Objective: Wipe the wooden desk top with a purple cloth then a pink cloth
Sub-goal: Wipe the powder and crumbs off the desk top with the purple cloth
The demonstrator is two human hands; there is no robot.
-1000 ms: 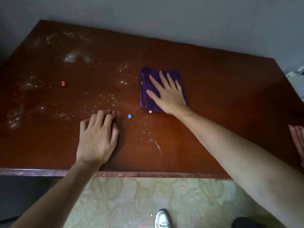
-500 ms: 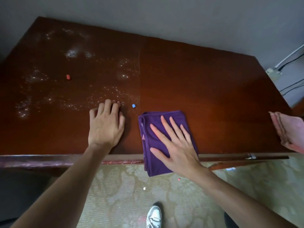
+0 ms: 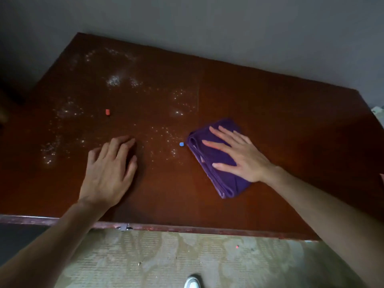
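Observation:
A folded purple cloth [image 3: 220, 177] lies on the dark wooden desk top [image 3: 270, 121], right of the middle. My right hand [image 3: 239, 154] presses flat on it with the fingers spread. Flat on the bare wood near the front edge rests my left hand [image 3: 110, 171], fingers together, holding nothing. White powder [image 3: 113, 81] is scattered over the left half of the desk. A small blue bit [image 3: 181, 144] sits just left of the cloth, and a small red bit [image 3: 107, 112] lies further left. Only a sliver of the pink cloth [image 3: 382, 179] shows at the right frame edge.
A grey wall [image 3: 207, 21] runs behind the desk. Below the front edge [image 3: 187, 228] is patterned flooring [image 3: 166, 260] with a few specks, and the toe of a white shoe [image 3: 193, 282] shows at the bottom.
My right hand has pushed the purple cloth from the front edge back up onto the desk, and the cloth now lies turned at an angle. My left hand has stayed in place.

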